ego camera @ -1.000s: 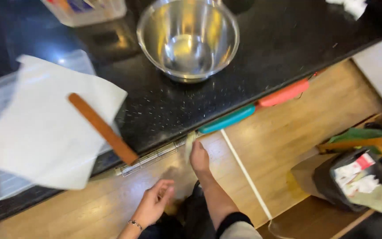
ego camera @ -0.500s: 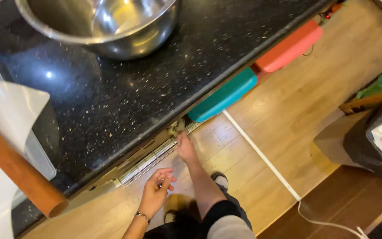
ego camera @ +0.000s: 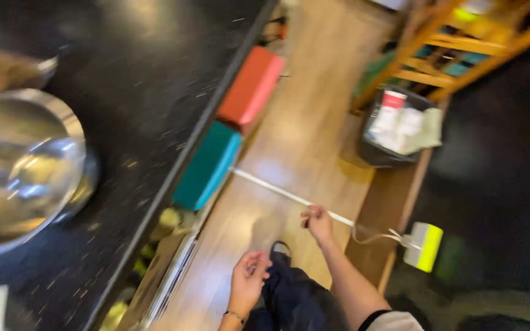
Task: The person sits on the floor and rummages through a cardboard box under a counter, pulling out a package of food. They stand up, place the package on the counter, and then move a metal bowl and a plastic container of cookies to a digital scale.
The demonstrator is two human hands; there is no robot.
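My right hand hangs over the wooden floor with its fingers curled shut; nothing shows in it. My left hand is lower and nearer the counter, palm up, fingers loosely apart and empty. To its left a drawer under the black speckled counter stands pulled out, with blurred yellow things inside. A steel bowl sits on the counter at the left. The whole view is motion-blurred.
A teal box and a red box stick out along the counter's edge. A white cable crosses the floor to a white and yellow-green device. A bin of rubbish stands below a wooden rack.
My right hand has drawn back from the drawer front under the counter and closed. The drawer now stands open. The view has swung right and tilted.
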